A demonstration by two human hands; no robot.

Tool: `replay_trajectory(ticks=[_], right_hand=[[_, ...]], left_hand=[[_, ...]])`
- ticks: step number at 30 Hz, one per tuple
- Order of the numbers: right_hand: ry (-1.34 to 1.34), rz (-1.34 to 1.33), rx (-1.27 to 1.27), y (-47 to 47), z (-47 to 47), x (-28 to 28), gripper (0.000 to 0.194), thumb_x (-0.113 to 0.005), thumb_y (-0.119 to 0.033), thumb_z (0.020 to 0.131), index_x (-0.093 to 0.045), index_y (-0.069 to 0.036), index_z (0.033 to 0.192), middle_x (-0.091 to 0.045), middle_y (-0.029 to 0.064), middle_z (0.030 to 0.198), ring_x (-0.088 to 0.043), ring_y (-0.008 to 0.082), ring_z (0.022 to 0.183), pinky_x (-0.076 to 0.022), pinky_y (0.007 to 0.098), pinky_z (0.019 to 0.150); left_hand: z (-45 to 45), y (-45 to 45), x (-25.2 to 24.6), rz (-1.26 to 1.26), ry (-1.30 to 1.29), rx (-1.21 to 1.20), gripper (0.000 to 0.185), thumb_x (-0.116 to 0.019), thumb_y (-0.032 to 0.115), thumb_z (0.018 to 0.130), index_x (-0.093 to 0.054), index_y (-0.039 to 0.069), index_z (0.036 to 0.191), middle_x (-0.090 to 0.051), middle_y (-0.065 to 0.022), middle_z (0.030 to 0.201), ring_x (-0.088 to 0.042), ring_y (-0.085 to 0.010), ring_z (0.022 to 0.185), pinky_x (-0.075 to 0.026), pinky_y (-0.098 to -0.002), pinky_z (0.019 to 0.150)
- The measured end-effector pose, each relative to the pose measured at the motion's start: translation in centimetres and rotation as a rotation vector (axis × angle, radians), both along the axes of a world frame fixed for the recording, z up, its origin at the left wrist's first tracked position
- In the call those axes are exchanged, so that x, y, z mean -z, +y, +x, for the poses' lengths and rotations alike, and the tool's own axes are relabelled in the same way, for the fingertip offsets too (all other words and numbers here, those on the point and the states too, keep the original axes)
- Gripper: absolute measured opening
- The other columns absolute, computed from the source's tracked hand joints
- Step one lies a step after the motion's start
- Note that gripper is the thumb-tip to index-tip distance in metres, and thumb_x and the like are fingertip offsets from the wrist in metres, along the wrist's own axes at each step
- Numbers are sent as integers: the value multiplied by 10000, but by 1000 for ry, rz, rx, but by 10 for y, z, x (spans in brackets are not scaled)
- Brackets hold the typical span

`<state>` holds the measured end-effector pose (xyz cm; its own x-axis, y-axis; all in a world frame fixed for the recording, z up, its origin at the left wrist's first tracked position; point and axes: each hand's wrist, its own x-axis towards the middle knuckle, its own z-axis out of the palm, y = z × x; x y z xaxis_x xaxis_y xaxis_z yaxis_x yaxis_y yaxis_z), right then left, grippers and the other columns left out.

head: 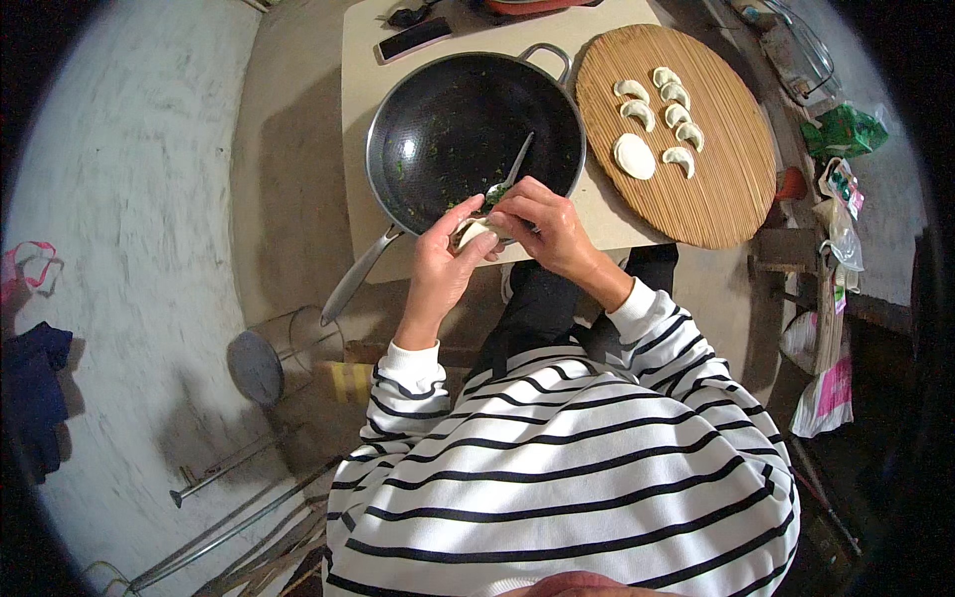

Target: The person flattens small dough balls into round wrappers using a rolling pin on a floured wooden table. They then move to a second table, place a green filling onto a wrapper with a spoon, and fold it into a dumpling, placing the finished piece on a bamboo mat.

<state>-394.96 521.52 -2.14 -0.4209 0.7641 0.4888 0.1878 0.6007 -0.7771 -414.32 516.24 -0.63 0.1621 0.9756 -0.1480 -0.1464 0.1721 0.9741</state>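
Observation:
Between my two hands, over the near rim of a dark wok [448, 112], is a partly folded dumpling [475, 230] of pale dough. My left hand [446, 257] cradles it from below and the side, thumb across the dough. The fingers of my right hand [543, 224] pinch its right edge. Behind them a metal spoon [520, 158] leans in the wok, its bowl by some chopped green filling [495, 195]. To the right, a round wooden board [716, 194] carries several crescent-shaped dumplings [677, 115] and a stack of round dough wrappers [634, 156].
The wok's long handle [358, 277] juts toward me past the edge of the pale table [612, 216]. A phone [415, 39] lies beyond the wok at the far left. A stool-like round grey object [256, 368] is low on the left; bags [843, 130] line the right side.

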Motion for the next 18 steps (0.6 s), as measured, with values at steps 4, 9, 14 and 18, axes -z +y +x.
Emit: replay_trajectory(ticks=[4, 9, 14, 18], right_hand=[[-14, -60, -62, 5, 4, -11, 232, -771, -114, 879, -755, -23, 1092, -681, 142, 1022, -667, 307, 935, -559, 400, 812], [-120, 73, -227, 18, 4, -22, 259, -783, -120, 858, -755, -31, 1100, -681, 127, 1008, -657, 303, 960, -553, 402, 825], [-163, 196, -219, 19, 3, -20, 217, -768, -80, 859, -751, -20, 1066, -672, 112, 971, -652, 294, 908, -555, 397, 784], [-69, 101, -105, 12, 3, -16, 194, -756, -59, 869, -743, 1, 1053, -676, 117, 968, -660, 285, 893, -562, 391, 768]], left_hand=[[0, 3, -3, 9, 94, 26, 542, -707, 48, 952, -501, -56, 1442, -702, -140, 1156, -719, -164, 949, -609, -298, 814], [-2, 11, -6, 162, 358, 88, 557, -645, -65, 918, -489, -23, 1451, -696, -124, 1106, -721, -147, 851, -612, -287, 710], [-8, 13, -6, 112, 433, 63, 494, -765, 74, 903, -580, -56, 1341, -727, -145, 1143, -712, -190, 1056, -589, -332, 850], [-10, 10, -2, -51, 103, 46, 378, -787, 141, 918, -654, -25, 1231, -736, -62, 1084, -687, -124, 1044, -566, -290, 862]])
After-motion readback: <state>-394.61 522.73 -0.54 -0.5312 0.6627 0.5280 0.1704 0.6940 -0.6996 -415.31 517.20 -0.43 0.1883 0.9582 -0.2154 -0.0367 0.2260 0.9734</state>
